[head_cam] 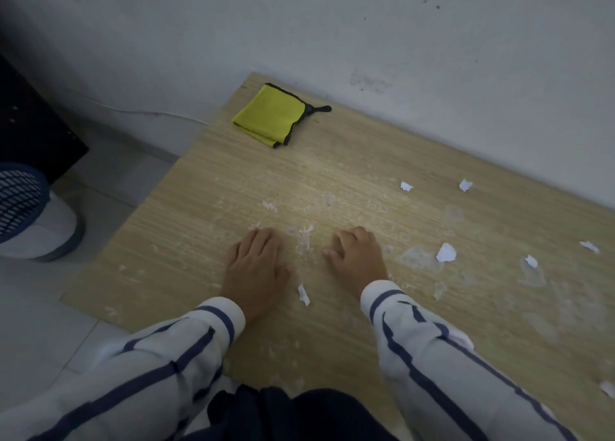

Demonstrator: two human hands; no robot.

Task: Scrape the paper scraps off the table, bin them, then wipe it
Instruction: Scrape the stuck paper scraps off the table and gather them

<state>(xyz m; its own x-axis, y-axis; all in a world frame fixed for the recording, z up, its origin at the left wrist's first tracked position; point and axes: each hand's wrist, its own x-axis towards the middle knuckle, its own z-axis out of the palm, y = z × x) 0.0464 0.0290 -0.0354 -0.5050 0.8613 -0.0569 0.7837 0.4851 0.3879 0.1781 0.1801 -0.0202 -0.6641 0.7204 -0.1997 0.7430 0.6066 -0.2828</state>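
Left hand (254, 267) lies flat, fingers spread, on the table (206, 214); right hand (357, 257), just beside it, presses curled fingertips down, holding nothing.

A plain indoor room, likely a home or small office, though which cannot be told. A light wood-grain table (332, 174) stands against a scuffed, marked white wall (366, 34) across the top of the frame. Pale floor tiles (50, 307) fill the lower left, where a thin white cable (143, 111) runs along the wall's foot beside a dark cabinet (33, 121).
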